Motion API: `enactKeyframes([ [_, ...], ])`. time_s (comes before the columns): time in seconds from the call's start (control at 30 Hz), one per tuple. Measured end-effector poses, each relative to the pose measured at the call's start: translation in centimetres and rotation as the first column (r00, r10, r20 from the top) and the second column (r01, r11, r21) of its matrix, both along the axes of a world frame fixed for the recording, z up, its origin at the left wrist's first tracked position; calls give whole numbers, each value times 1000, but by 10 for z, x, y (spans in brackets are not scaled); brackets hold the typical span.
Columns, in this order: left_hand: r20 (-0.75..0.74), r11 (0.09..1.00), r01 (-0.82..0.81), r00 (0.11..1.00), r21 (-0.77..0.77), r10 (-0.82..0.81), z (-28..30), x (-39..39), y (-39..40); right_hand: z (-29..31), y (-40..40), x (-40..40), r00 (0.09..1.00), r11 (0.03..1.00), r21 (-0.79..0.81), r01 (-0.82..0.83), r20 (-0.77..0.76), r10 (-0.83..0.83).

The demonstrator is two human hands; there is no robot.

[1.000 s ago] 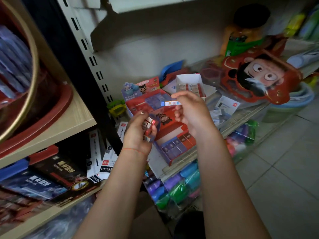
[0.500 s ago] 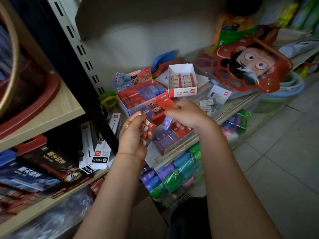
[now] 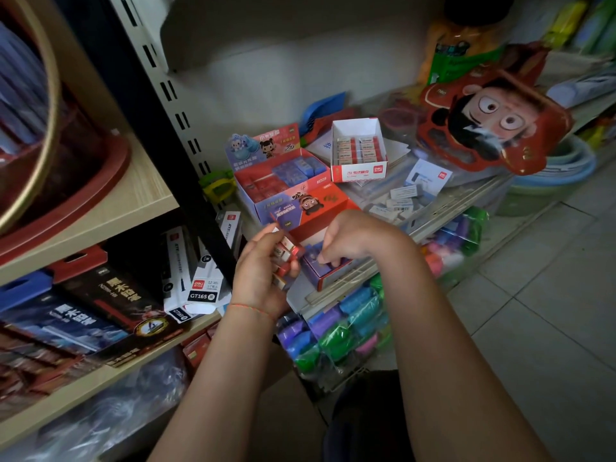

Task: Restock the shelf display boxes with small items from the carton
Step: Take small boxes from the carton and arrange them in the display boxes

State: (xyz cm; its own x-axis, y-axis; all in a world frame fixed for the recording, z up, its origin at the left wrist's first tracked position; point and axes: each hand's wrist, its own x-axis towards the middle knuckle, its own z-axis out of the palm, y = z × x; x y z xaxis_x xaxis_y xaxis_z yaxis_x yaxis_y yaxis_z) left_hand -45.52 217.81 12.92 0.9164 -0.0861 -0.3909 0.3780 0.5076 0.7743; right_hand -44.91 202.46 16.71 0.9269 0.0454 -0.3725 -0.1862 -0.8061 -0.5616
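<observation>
My left hand [image 3: 263,271] grips a small stack of red-and-white erasers [image 3: 287,253] beside the near display box [image 3: 325,278]. This red and purple box sits at the shelf's front edge with blue erasers [image 3: 315,258] inside. My right hand [image 3: 358,236] reaches down into it, its fingertips pinching a blue eraser among the others. Behind it stands a second red and purple display box [image 3: 283,181] with red and blue erasers, and a white open box [image 3: 359,150] of white erasers.
Loose white erasers [image 3: 398,198] lie on the wire shelf [image 3: 460,191] to the right. A red cartoon-face pack [image 3: 493,121] stands farther right. Coloured rolls in bags [image 3: 343,331] hang below. Pen boxes [image 3: 196,265] fill the wooden shelf on the left.
My right hand has come down from mid-air with the blue eraser into the near display box. My left hand has kept its stack and stayed beside the box.
</observation>
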Motion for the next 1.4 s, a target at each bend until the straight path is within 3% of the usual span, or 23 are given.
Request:
enactKeyframes([
  [0.07, -30, 998, 3, 1000, -58, -4, 7, -5, 1, 5, -3, -2, 990, 998, 17, 62, 125, -63],
  [0.13, -44, 988, 24, 999, -153, -31, 13, -8, 1, 13, -3, -4, 958, 987, 136, 88, 260, -122],
  [0.2, -32, 972, 63, 997, -225, -72, 16, -8, 0, 20, 1, -8, 954, 961, 274, 44, 274, -122],
  [0.27, -11, 964, 91, 995, -251, -97, 17, -7, -1, 20, 5, -10, 964, 959, 284, 7, 253, -82],
  [0.53, 58, 991, 115, 992, -73, -111, 15, -8, -7, 14, 1, -8, 975, 941, 338, 21, 201, -94],
  [0.73, 111, 990, 135, 984, 47, -140, 18, -5, -19, 18, -24, -11, 858, 783, 568, 253, 242, -452],
  [0.87, 153, 978, 135, 975, 160, -159, 17, -3, -27, 6, -44, -5, 792, 804, 493, 332, 318, -521],
  [1.13, 179, 953, 118, 969, 278, -172, 7, -3, -36, 1, -41, -8, 967, 973, 107, 204, 131, -217],
  [1.4, 182, 951, 125, 967, 283, -181, 9, -6, -34, -7, -18, -1, 957, 987, -104, 120, 276, -87],
])
